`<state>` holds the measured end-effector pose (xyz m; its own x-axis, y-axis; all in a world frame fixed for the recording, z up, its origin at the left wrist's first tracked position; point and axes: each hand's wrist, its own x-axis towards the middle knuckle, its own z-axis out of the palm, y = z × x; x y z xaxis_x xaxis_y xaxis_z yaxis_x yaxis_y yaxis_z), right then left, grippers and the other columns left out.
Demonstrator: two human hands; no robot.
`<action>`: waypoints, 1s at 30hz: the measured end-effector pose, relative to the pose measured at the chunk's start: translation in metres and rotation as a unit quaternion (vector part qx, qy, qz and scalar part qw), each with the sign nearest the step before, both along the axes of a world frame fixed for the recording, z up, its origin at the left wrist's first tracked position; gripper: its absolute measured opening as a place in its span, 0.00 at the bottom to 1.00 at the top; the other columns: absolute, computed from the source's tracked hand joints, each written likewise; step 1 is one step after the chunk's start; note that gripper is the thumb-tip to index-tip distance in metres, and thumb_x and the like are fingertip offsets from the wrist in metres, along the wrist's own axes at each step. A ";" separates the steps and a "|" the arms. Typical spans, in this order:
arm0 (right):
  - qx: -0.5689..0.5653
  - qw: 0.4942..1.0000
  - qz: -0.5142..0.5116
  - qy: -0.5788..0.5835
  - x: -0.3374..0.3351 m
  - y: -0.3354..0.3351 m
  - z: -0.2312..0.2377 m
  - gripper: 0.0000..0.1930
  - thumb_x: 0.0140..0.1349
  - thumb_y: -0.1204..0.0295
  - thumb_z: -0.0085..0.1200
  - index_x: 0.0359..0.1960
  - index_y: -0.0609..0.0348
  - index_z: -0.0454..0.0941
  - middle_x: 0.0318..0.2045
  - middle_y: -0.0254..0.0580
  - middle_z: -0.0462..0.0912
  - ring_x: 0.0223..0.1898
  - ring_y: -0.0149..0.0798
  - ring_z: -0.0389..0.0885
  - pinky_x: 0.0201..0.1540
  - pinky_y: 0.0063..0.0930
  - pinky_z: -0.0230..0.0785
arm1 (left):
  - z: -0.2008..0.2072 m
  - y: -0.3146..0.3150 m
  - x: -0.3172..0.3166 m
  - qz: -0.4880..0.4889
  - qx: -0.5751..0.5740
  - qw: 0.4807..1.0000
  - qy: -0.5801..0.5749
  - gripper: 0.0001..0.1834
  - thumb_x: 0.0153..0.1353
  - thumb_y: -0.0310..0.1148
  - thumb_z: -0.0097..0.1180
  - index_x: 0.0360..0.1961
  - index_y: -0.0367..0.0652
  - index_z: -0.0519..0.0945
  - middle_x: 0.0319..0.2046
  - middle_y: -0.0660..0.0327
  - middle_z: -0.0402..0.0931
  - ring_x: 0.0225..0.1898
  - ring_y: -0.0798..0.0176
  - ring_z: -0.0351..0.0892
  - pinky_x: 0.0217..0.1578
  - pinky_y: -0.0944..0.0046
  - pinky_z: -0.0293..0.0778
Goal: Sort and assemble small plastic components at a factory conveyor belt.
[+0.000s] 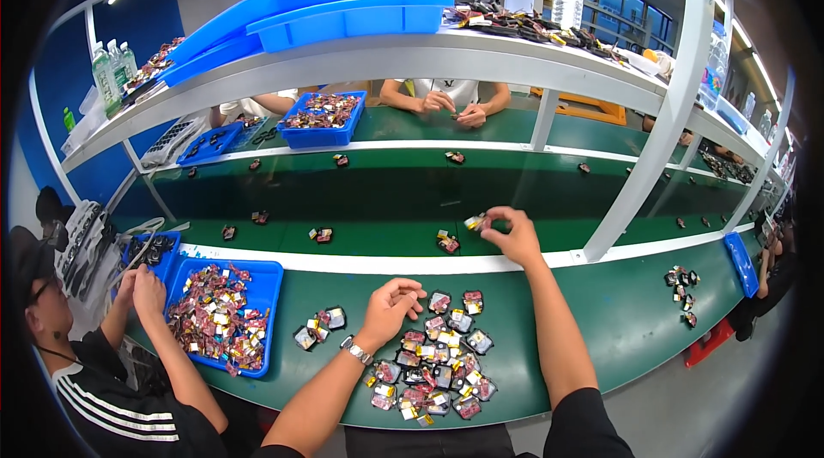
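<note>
My right hand reaches over the dark green conveyor belt and pinches a small electronic module with a yellow-and-white part and red wires. Below it on the belt lies another such module. My left hand, with a metal watch on the wrist, hovers at the left edge of a pile of modules. Its fingers are loosely bent and apart, and nothing shows in them. The piled modules have dark casings, silvery faces and yellow-white parts. A few more modules lie left of that hand.
A blue bin full of modules stands at left, beside a seated co-worker. A white rail borders the belt, and a grey post rises at right. Overhead runs a shelf with blue trays. Another person's hands work across the belt.
</note>
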<state>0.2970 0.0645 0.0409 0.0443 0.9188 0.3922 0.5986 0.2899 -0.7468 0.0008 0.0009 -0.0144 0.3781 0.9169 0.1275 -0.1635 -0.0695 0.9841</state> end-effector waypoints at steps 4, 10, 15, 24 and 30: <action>-0.141 0.937 0.289 0.132 -0.026 -0.049 0.000 0.20 0.50 0.72 0.67 0.46 0.53 0.80 0.44 0.36 0.82 0.50 0.34 0.77 0.54 0.33 0.67 | 0.011 0.005 -0.003 -0.055 -0.072 0.996 -0.024 0.14 0.70 0.31 0.45 0.50 0.32 0.74 0.42 0.51 0.80 0.33 0.66 0.80 0.34 0.69 0.78; -0.064 0.949 0.305 -0.045 -0.067 -0.097 0.021 0.22 0.48 0.71 0.69 0.47 0.53 0.81 0.46 0.39 0.81 0.54 0.42 0.74 0.59 0.35 0.65 | 0.022 0.000 -0.007 -0.250 -0.171 0.952 -0.038 0.21 0.73 0.38 0.41 0.58 0.31 0.70 0.43 0.54 0.78 0.35 0.66 0.81 0.37 0.68 0.81; 0.032 0.966 0.253 -0.041 -0.084 -0.102 0.002 0.18 0.53 0.73 0.62 0.48 0.54 0.80 0.51 0.41 0.78 0.56 0.46 0.71 0.60 0.39 0.65 | 0.020 0.000 -0.005 -0.163 -0.179 0.970 -0.030 0.19 0.72 0.31 0.43 0.60 0.33 0.68 0.46 0.54 0.77 0.39 0.64 0.81 0.41 0.67 0.82; 0.085 0.968 0.194 -0.135 -0.095 -0.104 -0.009 0.08 0.54 0.73 0.61 0.35 0.57 0.79 0.52 0.43 0.75 0.56 0.49 0.70 0.58 0.40 0.66 | 0.019 -0.005 0.001 -0.117 -0.131 0.983 -0.049 0.15 0.70 0.25 0.42 0.57 0.36 0.69 0.51 0.53 0.74 0.48 0.60 0.80 0.49 0.60 0.81; 0.056 0.980 0.168 -0.092 -0.098 -0.103 -0.016 0.05 0.56 0.72 0.59 0.33 0.57 0.80 0.52 0.43 0.75 0.56 0.48 0.70 0.57 0.39 0.66 | 0.028 -0.004 -0.001 -0.156 -0.130 0.976 -0.073 0.19 0.67 0.24 0.47 0.59 0.38 0.66 0.53 0.54 0.72 0.53 0.60 0.76 0.52 0.59 0.79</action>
